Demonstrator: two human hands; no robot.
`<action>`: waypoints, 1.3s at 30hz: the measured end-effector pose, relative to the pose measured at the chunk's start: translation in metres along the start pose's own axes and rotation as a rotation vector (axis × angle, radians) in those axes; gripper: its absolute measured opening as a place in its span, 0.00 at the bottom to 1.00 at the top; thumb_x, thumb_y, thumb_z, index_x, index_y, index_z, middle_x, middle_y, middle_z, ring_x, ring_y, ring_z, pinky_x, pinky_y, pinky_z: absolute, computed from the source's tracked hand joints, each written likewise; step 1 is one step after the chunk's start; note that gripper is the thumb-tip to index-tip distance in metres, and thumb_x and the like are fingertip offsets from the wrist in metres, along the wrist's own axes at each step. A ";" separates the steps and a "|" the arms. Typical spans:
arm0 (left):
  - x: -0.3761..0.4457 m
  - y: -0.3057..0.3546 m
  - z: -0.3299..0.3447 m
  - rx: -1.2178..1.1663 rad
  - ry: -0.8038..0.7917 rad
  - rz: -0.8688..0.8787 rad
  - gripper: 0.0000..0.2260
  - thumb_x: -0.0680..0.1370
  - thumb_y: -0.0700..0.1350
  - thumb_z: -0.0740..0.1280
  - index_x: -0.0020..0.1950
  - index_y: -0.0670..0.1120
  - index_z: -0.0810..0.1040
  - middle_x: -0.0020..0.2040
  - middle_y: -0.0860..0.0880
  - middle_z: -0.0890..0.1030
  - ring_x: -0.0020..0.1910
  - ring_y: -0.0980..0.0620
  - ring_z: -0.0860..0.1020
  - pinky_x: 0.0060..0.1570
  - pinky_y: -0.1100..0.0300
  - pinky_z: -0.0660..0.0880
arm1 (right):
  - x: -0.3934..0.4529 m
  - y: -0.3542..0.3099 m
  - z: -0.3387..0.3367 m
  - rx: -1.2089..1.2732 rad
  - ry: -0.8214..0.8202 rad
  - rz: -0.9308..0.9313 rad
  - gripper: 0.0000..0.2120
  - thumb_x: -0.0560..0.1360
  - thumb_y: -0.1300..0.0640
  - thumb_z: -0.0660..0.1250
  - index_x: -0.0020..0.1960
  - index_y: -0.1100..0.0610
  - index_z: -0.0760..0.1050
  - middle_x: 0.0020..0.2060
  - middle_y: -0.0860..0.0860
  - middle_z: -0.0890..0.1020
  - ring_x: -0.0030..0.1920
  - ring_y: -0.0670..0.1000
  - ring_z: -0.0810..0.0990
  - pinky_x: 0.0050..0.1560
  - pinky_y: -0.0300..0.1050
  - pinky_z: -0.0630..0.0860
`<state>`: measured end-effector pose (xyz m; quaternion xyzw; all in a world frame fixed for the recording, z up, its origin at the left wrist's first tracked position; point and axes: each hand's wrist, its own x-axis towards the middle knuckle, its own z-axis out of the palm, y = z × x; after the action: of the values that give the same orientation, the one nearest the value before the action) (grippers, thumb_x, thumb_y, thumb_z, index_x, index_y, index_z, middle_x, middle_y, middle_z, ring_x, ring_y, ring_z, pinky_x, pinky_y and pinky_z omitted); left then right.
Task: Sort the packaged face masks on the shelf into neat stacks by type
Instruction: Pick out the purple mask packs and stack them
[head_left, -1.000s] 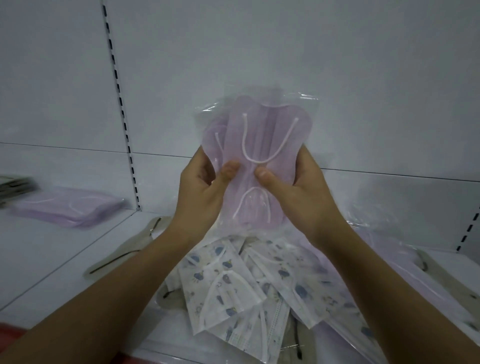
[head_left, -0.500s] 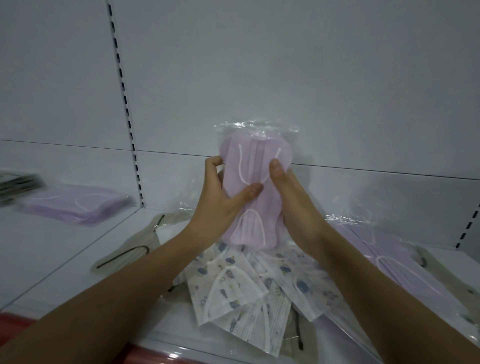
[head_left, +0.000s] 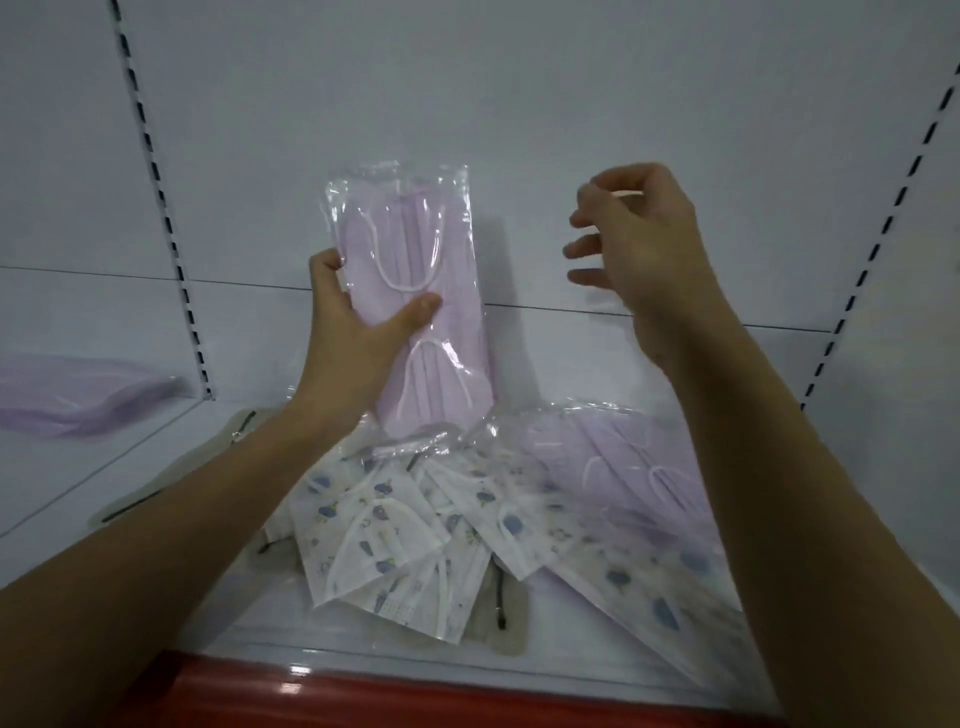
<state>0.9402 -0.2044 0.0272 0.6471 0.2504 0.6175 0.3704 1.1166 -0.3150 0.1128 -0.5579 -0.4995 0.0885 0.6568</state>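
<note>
The left hand (head_left: 358, 332) holds a lilac mask pack (head_left: 415, 291) upright above the shelf (head_left: 62, 488), thumb pressed across the front of the clear wrapper and fingers curled round its left edge. The right hand (head_left: 634, 244) hangs in the air to the right of the pack, well apart from it, fingers loosely bent and holding nothing.

Below, near the front edge of the shelf, lies a mixed heap: printed white masks (head_left: 395, 535) fanned out in the middle, more lilac packs (head_left: 623, 467) to their right, partly under them, and beige masks (head_left: 498, 618) showing beneath the pile and at its left. Far left on the shelf a lilac stack (head_left: 88, 395) is already begun.

The step in hand looks like the sorting of one lilac pack out of the heap, with the heap itself largely unsorted, so the task seems to be in its early part. The next move most likely calls for carrying the pack left across the shelf and laying it flat and square on the lilac stack. The slippery wrapper could let it slide off, so it wants setting down, not dropping. The free right hand is well placed to reach for another lilac pack on the right.
</note>
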 end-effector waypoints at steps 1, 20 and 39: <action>0.003 0.005 0.004 0.001 0.010 0.011 0.30 0.70 0.49 0.78 0.63 0.51 0.62 0.58 0.56 0.77 0.56 0.60 0.79 0.59 0.61 0.77 | 0.004 -0.004 -0.015 -0.084 -0.077 0.029 0.07 0.81 0.55 0.63 0.57 0.55 0.74 0.47 0.51 0.81 0.39 0.47 0.82 0.43 0.44 0.83; -0.008 -0.018 0.080 0.041 -0.071 -0.075 0.28 0.72 0.47 0.77 0.65 0.51 0.65 0.59 0.54 0.78 0.57 0.55 0.81 0.61 0.50 0.78 | 0.006 0.121 -0.085 -0.730 -0.424 0.303 0.19 0.69 0.53 0.79 0.56 0.59 0.78 0.50 0.56 0.83 0.38 0.50 0.80 0.36 0.40 0.75; -0.023 0.003 0.085 -0.009 -0.308 -0.097 0.18 0.76 0.65 0.66 0.48 0.51 0.82 0.51 0.56 0.83 0.51 0.60 0.81 0.56 0.64 0.74 | -0.005 0.105 -0.050 0.222 -0.204 0.063 0.11 0.82 0.62 0.62 0.59 0.54 0.81 0.49 0.51 0.81 0.45 0.44 0.80 0.48 0.40 0.78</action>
<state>1.0213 -0.2385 0.0182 0.7197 0.2190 0.4933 0.4368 1.1985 -0.3129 0.0294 -0.4855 -0.5330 0.2198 0.6571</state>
